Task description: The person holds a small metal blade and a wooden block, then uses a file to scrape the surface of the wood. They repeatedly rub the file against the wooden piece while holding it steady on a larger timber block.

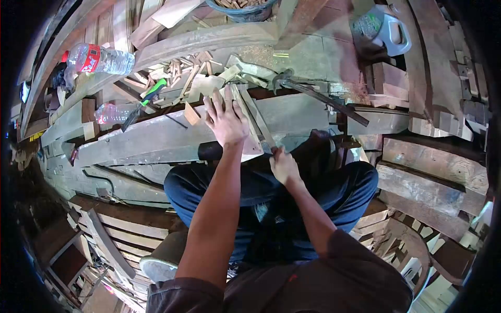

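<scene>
My left hand (225,121) lies flat, fingers spread, on a pale wooden piece (244,116) that rests across a long grey timber beam (156,138). My right hand (283,165) is closed around the handle of a thin blade-like tool (255,121) whose metal runs up along the wooden piece's right edge. I sit behind the beam with my knees in dark blue trousers under both arms.
Wood offcuts (182,78) litter the far side of the beam. A green-handled tool (146,101) and two plastic bottles (99,58) lie at the left. A metal clamp (318,96) lies to the right, a white jug (383,31) beyond. Stacked planks surround me.
</scene>
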Available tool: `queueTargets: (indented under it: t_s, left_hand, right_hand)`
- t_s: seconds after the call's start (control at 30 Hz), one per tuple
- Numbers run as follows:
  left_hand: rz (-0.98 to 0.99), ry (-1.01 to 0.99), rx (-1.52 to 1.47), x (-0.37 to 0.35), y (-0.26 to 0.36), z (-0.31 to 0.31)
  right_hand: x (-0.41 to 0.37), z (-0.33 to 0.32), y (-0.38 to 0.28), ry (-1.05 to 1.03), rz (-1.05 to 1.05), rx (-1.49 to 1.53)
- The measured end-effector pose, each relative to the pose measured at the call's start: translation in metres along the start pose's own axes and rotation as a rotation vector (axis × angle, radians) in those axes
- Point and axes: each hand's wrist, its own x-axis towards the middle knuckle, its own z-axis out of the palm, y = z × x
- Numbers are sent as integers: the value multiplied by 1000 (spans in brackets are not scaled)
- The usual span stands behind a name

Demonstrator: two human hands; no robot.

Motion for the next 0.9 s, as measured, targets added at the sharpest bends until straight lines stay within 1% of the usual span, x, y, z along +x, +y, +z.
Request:
queueTargets:
  t_s: [0.03,0.1,0.13,0.17,0.2,0.27,0.33,0.37,0.47,0.5,0.53,0.6,0.63,0.67,0.7,0.73,0.8,0.87,0.9]
  left_hand:
    - [-6,-2,-10,0,0,1]
    - [-9,-14,-28,-9,-4,-1]
    - [-6,4,-46,0,0,-1]
    - [-24,-29,-15,1,1,-2]
    - [-24,-25,5,2,2,-3]
    - [-25,-25,0,1,1,-2]
    - [-1,19,-9,-1,1,-1]
    - [6,24,2,-1,1,-2]
    - [24,43,-33,-2,-1,-3]
    - [11,52,-9,0,0,1]
    - [6,44,1,2,-1,3]
    - [6,31,-7,2,-2,1]
    - [-20,-5,-20,1,1,-3]
    - [9,29,4,-1,0,-4]
    - [10,34,-6,-1,2,-5]
    - [11,37,-14,-2,2,-6]
    - [3,16,-14,-4,-1,-4]
    - [-23,8,-36,1,1,-4]
    - [-20,-3,-18,3,1,-6]
  right_hand:
    - [21,-2,-2,-86,4,-58]
    - [3,14,11,-68,-33,-61]
    - [0,15,13,-38,-67,-65]
    - [-30,0,0,3,-23,-24]
    - [-44,1,6,-43,-72,-29]
    - [-40,7,14,-7,-62,3]
    - [0,10,5,37,19,-9]
    - [15,-5,-9,-8,14,-35]
    - [2,7,10,79,-161,-54]
    - [-17,19,24,112,-179,-50]
    - [-36,10,26,8,-114,60]
    - [-34,5,21,20,-88,65]
    - [-16,14,23,65,-154,6]
    - [15,18,24,116,-219,-57]
    - [28,8,7,103,-166,-40]
    - [31,0,-3,142,-153,-27]
    - [17,8,11,61,-167,24]
    - [-30,10,25,127,-298,2]
    - [-20,5,18,106,-286,-21]
